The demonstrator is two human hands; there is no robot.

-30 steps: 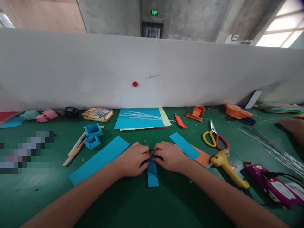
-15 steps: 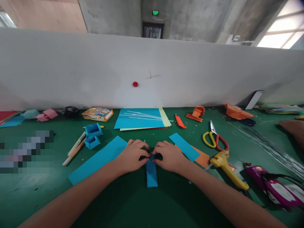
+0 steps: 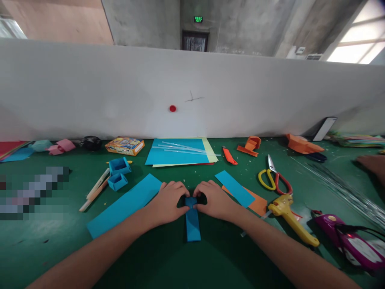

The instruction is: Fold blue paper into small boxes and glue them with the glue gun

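Observation:
A narrow blue paper strip (image 3: pixel 193 228) lies on the green table, its far end between my two hands. My left hand (image 3: pixel 172 202) pinches the left edge of that end, thumb tip on the paper. From the other side my right hand (image 3: pixel 214 200) grips the right edge in the same way, fingers curled. The far end looks folded, though fingertips cover part of it. A long blue paper sheet (image 3: pixel 120 208) runs beside and partly behind my left hand. To the right of my right hand, a blue paper piece (image 3: pixel 234 188) overlaps an orange paper piece (image 3: pixel 259 205).
Scissors (image 3: pixel 274 176), a yellow glue gun (image 3: pixel 294 220) and a purple device with cables (image 3: pixel 345 237) lie to the right. Blue folded paper boxes (image 3: pixel 118 172) and wooden sticks (image 3: pixel 95 190) are at left. Stacked paper (image 3: pixel 177 156) and a utility knife (image 3: pixel 229 155) lie behind. Another person's hand (image 3: pixel 373 166) shows far right.
The fingers have shifted slightly on the strip's far end, which now shows more of its upper edge. The whole view has moved a little.

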